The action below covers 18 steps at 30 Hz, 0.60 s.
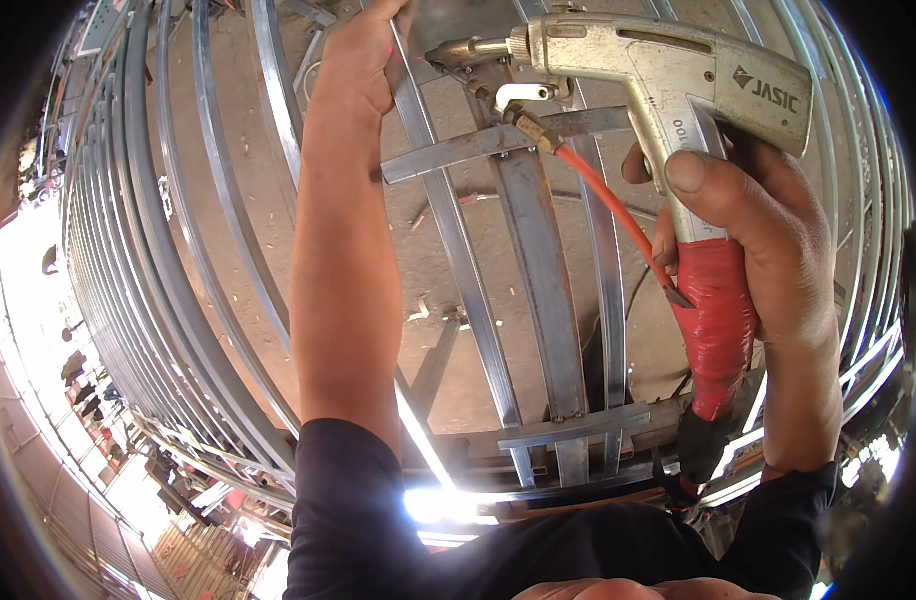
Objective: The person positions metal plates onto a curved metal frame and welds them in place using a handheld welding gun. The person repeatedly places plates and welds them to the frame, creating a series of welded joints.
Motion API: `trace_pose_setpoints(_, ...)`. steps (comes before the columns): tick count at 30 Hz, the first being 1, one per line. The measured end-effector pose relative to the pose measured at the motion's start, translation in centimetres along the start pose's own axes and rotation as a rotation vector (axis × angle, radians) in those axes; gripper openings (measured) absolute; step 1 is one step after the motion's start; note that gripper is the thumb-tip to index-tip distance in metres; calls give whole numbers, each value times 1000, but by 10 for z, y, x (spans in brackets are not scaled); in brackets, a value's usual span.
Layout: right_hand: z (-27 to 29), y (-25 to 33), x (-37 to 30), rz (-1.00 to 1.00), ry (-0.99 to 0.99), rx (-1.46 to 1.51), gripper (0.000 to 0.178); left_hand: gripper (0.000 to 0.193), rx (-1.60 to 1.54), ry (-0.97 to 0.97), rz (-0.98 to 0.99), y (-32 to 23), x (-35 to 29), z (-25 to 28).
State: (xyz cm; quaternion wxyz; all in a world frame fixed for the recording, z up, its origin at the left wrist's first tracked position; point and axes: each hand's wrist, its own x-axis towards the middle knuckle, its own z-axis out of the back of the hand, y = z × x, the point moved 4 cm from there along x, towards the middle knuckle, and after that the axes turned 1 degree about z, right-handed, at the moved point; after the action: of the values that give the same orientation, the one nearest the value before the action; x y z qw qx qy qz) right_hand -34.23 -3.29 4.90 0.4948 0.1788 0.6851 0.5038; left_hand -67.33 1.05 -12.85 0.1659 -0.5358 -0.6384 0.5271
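Note:
My right hand (768, 210) is wrapped round the grip of a silver pistol-shaped welding gun (668, 60), whose handle is bound in red tape. The gun points left, its nozzle just right of my left wrist and above the metal frame. A red hose (608, 200) runs from a brass fitting under the nozzle down to the handle. At the top edge my left hand (363, 55) closes round a long flat steel bar (448, 225); some of its fingers lie out of view. A short crosspiece (443, 152) lies across the bars beneath the nozzle.
A wider steel bar (543, 270) and narrower ones run lengthwise. Another short crosspiece (578, 427) lies near my body. Many parallel metal tubes (143, 230) line the left, more the right. Below is a dusty concrete floor (448, 270) with scraps.

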Motion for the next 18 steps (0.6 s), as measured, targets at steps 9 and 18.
trace_pose_setpoints(9,-7,-2,1,52,32,9,51,10,127,-65,133,-7,-10,13)
trace_pose_setpoints(18,-11,-5,3,82,87,-31,55,15,84,5,124,-10,-20,-5)
